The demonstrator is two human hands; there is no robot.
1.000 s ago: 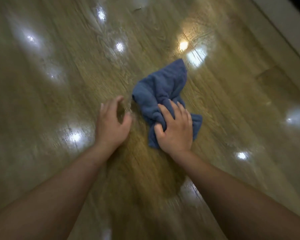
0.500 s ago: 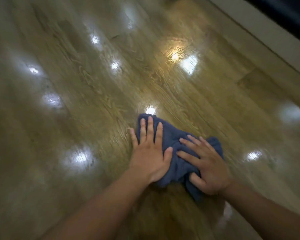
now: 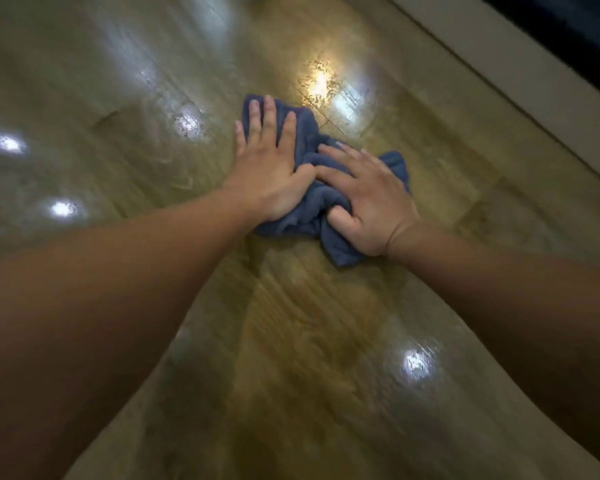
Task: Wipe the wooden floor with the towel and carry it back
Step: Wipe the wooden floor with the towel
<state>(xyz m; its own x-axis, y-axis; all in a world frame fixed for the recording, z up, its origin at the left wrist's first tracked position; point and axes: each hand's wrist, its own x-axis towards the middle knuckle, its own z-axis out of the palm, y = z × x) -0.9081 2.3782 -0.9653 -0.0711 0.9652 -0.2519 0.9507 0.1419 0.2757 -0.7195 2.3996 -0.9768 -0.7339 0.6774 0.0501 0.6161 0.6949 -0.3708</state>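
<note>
A crumpled blue towel (image 3: 309,140) lies bunched on the glossy wooden floor (image 3: 118,168), a little above the middle of the view. My left hand (image 3: 271,164) presses flat on the towel's left part, fingers spread and pointing away from me. Beside it, my right hand (image 3: 368,199) lies on the towel's right part, its thumb tucked into a fold near the towel's near corner. Both forearms stretch out from the bottom edge. Much of the cloth is hidden under the palms.
A pale skirting strip (image 3: 520,64) runs diagonally along the upper right, with a dark area (image 3: 575,22) behind it. Lamp reflections dot the shiny floor on the left, top centre and lower right. Open floor spreads to the left and towards me.
My left hand came from the bare floor onto the towel. Both hands have then pushed the towel forward, away from me, and the towel has bunched up tighter.
</note>
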